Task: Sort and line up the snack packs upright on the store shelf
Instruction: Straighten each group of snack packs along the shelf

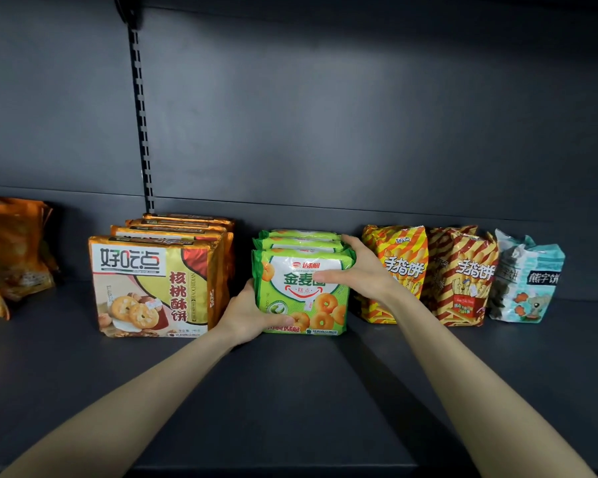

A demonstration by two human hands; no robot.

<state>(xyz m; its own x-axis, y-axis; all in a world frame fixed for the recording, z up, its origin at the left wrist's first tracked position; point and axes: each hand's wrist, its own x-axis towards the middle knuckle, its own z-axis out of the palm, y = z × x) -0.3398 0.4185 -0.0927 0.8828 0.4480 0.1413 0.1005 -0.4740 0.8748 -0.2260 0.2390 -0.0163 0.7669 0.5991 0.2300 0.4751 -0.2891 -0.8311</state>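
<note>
Dark shelf (290, 391) mostly sorted upright; left hand (247, 313) and right hand (363, 270) clasp green packs (302, 291), probably final squaring.

Gold pack (152, 288): 好吃点, 核桃酥饼. Green pack (304, 294): 金麦圆 (达利园). Striped bags (397, 270): 手指饼.

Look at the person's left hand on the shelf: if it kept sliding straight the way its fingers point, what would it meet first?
The left hand points right, along the front green pack that it grips. Straight on, it would probably meet the yellow striped pack first, though depth is hard to judge.
</note>
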